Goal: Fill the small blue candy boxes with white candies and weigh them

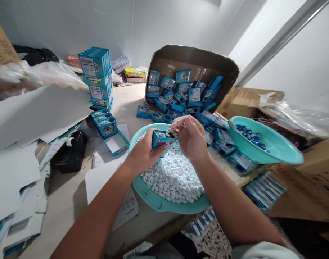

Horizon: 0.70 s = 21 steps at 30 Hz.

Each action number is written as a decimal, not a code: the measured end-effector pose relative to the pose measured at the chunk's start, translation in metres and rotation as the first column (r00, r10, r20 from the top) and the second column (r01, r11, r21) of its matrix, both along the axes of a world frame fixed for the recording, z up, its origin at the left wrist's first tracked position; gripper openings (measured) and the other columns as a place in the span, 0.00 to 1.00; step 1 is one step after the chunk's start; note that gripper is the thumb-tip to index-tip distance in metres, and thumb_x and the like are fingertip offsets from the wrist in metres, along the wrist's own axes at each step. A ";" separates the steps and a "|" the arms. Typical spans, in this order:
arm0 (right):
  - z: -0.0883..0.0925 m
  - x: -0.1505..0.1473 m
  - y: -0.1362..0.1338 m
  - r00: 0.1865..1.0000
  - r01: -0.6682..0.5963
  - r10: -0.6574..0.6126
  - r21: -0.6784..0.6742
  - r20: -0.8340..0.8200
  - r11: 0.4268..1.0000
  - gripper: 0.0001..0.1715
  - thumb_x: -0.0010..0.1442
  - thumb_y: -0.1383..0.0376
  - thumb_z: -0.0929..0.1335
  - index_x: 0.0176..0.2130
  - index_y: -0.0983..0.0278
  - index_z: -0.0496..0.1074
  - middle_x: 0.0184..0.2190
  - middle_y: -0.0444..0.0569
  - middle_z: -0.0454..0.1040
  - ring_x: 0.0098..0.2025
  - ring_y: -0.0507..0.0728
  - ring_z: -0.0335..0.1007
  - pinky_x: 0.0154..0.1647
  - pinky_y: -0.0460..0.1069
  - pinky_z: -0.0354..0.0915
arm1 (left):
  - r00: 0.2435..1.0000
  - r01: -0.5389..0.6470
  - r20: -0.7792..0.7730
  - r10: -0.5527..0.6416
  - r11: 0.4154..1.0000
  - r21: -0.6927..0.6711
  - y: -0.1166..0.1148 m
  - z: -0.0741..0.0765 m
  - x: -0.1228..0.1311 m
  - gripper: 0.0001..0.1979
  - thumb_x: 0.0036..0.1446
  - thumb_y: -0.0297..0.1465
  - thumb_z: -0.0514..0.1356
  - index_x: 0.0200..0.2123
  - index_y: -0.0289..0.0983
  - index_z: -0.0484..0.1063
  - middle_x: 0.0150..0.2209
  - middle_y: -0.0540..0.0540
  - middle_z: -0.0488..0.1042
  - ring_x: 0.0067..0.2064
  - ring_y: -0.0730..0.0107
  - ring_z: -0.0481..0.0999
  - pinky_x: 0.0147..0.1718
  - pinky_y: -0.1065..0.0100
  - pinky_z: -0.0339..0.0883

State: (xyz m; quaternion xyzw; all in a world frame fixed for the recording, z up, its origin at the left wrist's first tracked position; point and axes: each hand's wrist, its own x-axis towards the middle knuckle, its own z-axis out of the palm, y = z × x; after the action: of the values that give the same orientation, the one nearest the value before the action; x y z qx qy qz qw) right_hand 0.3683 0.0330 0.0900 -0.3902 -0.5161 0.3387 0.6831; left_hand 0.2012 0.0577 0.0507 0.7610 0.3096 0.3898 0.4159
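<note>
My left hand is wrapped around a small blue candy box, tilted above a turquoise basin. My right hand is curled beside the box's right end, with a few white candies at its fingertips. Whether any candy is entering the box is too small to tell. Below both hands, a heap of white candies fills the basin. To the left, an open blue display tray carries several upright boxes at its far end.
A tipped cardboard carton spills blue boxes behind the basin. On the right, a second turquoise basin contains dark blue round pieces. Stacked display boxes, a black tape dispenser, a white scale and flat cardboard sheets occupy the left side.
</note>
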 end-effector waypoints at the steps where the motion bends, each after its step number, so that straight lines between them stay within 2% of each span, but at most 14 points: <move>1: 0.000 0.000 0.000 1.000 0.000 0.000 -0.003 0.008 1.000 0.21 0.58 0.45 0.74 0.29 0.59 0.75 0.29 0.43 0.75 0.30 0.52 0.72 0.36 0.49 0.71 | 1.000 -0.004 0.004 0.004 1.000 -0.006 0.000 0.000 0.000 0.20 0.62 0.45 0.62 0.50 0.39 0.67 0.41 0.44 0.78 0.44 0.55 0.78 0.42 0.61 0.68; 5: 0.002 0.001 -0.001 1.000 -0.008 0.008 -0.006 0.024 1.000 0.21 0.57 0.45 0.74 0.31 0.58 0.76 0.27 0.43 0.75 0.29 0.53 0.73 0.36 0.51 0.72 | 0.999 -0.043 0.001 0.043 0.999 -0.031 0.000 0.001 0.000 0.20 0.61 0.44 0.63 0.51 0.40 0.68 0.41 0.45 0.78 0.43 0.57 0.78 0.41 0.62 0.68; 10: 0.000 0.000 -0.002 0.999 -0.041 0.041 0.004 0.014 0.999 0.18 0.58 0.46 0.74 0.35 0.57 0.79 0.27 0.42 0.76 0.29 0.53 0.73 0.38 0.52 0.73 | 0.999 -0.030 -0.015 0.030 0.999 -0.015 0.000 0.003 -0.001 0.18 0.61 0.43 0.63 0.48 0.40 0.68 0.39 0.47 0.78 0.41 0.58 0.78 0.39 0.63 0.68; 14: -0.001 0.000 -0.002 0.998 -0.045 0.044 0.023 0.054 0.999 0.17 0.61 0.46 0.73 0.36 0.56 0.80 0.28 0.42 0.78 0.30 0.54 0.75 0.44 0.55 0.74 | 0.999 -0.035 -0.025 0.035 0.999 0.018 -0.001 0.003 -0.001 0.17 0.61 0.42 0.64 0.48 0.41 0.68 0.38 0.48 0.79 0.40 0.59 0.78 0.37 0.64 0.67; 21: 0.001 0.001 -0.002 0.995 -0.050 0.047 0.042 0.083 0.998 0.19 0.60 0.44 0.72 0.36 0.56 0.81 0.28 0.44 0.81 0.37 0.59 0.81 0.53 0.60 0.73 | 0.996 -0.091 -0.005 0.091 0.996 -0.022 -0.002 0.003 -0.001 0.19 0.60 0.41 0.64 0.51 0.40 0.68 0.39 0.46 0.79 0.43 0.56 0.79 0.40 0.62 0.70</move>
State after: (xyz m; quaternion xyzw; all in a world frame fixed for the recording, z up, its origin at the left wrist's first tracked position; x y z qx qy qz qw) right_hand 0.3696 0.0308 0.0910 -0.3759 -0.5605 0.3273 0.6614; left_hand 0.2003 0.0562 0.0538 0.7423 0.3491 0.4032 0.4058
